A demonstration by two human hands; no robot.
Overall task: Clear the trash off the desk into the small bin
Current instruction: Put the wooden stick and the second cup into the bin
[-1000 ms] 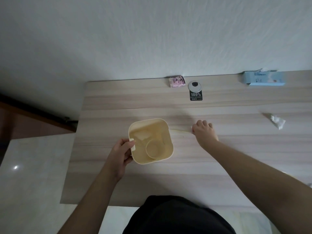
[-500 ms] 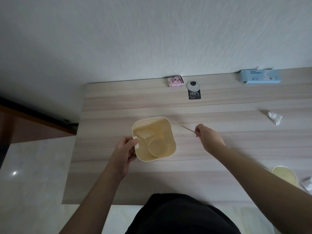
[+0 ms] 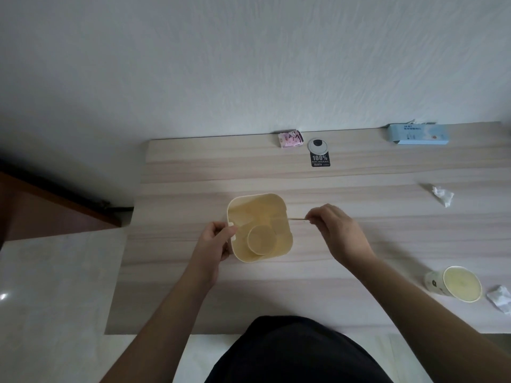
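One thin wooden stick (image 3: 297, 218) is pinched by the right hand (image 3: 336, 230) just right of the small bin (image 3: 287, 246), its long axis pointed leftward over the rim, while the bin's left wall is gripped by the left hand (image 3: 214, 240).

The surface (image 3: 359, 272) runs out of view at the right picture edge, where a crumpled tissue (image 3: 500, 299) just right of the paper cup (image 3: 459, 284) is cut off. The thin stick (image 3: 297, 218) disappears at one end between the right hand's (image 3: 338, 233) fingertips. Print on the blue box (image 3: 417, 134), well behind the cup, is too small to read.
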